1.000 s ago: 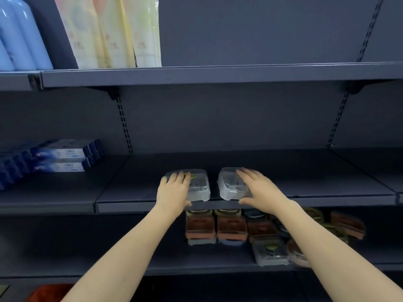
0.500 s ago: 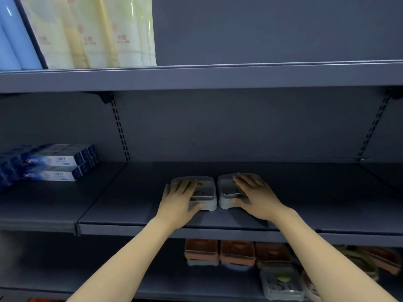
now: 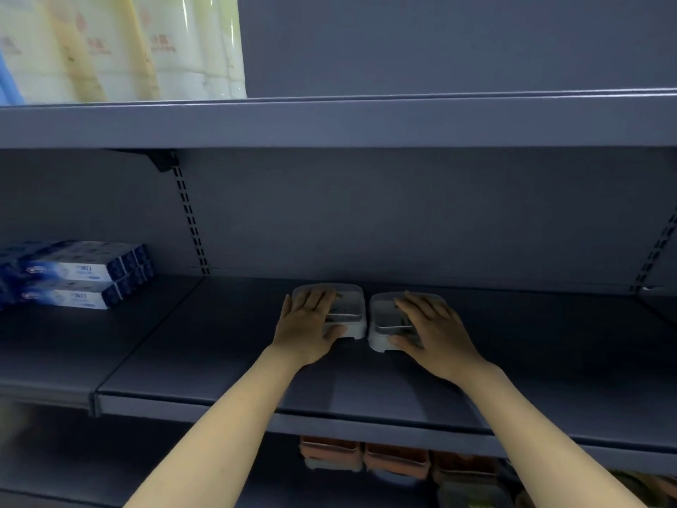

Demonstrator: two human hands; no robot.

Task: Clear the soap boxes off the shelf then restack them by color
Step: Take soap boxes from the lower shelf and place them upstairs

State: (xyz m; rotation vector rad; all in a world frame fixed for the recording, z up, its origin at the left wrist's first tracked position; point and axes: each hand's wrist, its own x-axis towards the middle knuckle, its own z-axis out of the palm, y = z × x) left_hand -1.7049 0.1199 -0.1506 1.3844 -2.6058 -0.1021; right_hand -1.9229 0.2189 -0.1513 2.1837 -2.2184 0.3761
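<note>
While two pale grey soap boxes sit side by side on the middle shelf, each is covered by one hand. The left soap box is lain upon by the left hand, whose fingers are stretched flat over the lid, with the thumb set against the near edge. The right soap box is covered likewise by the right hand, fingers straight and spread, thumb along the front wall. Neither box is seen to be gripped; both rest on the shelf, just apart from one another, between the two wrists.

Well off to the outside of the left hand, stacked blue toothpaste cartons are laid on the same level. Above both hands, pale yellow refill pouches are stood on the upper shelf. Below the forearms, orange-brown soap boxes are ranged in a row on the lower level, partly hidden by the shelf's front edge.
</note>
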